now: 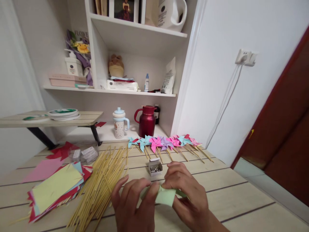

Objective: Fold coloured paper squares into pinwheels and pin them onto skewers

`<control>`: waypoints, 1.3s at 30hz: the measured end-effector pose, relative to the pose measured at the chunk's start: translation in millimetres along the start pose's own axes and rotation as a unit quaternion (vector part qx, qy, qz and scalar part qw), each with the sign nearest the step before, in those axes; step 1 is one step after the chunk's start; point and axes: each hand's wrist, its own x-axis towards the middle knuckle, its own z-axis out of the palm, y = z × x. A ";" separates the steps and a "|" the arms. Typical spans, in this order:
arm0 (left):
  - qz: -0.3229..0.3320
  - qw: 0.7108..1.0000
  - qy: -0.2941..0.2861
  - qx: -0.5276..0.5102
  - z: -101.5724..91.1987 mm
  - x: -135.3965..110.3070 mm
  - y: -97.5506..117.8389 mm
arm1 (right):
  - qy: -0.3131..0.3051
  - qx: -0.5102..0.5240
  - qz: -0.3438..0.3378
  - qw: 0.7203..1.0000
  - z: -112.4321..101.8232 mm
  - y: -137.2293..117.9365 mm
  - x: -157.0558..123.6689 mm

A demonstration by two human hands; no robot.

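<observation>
Low over the wooden table (241,193), my left hand (134,206) and my right hand (187,196) both pinch a folded light green paper (165,196). Their fingers are closed on it from either side. Just beyond the hands stands a small open box of pins (155,167). A heap of thin wooden sticks (101,183) lies left of my left hand. Along the far edge lies a row of finished paper pinwheels (166,143) on sticks, blue, pink and purple.
A stack of coloured paper sheets (55,190) lies at the left, with red cut pieces (61,151) behind it. A red thermos (146,120) and a small lidded cup (120,124) stand at the back under white shelves. A low side table (48,119) holds plates.
</observation>
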 end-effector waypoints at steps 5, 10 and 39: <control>-0.064 0.997 -0.047 -0.010 1.8 0.7 2.7 | -0.021 0.011 0.010 1.000 1.2 13.2 -10.1; -0.274 0.946 -0.153 -0.079 -11.2 12.2 2.0 | -0.033 -0.001 0.016 0.999 3.7 26.0 -14.2; -0.325 0.891 -0.318 -0.024 -115.3 11.5 -59.0 | 0.074 0.043 0.159 0.984 -12.6 42.9 -10.0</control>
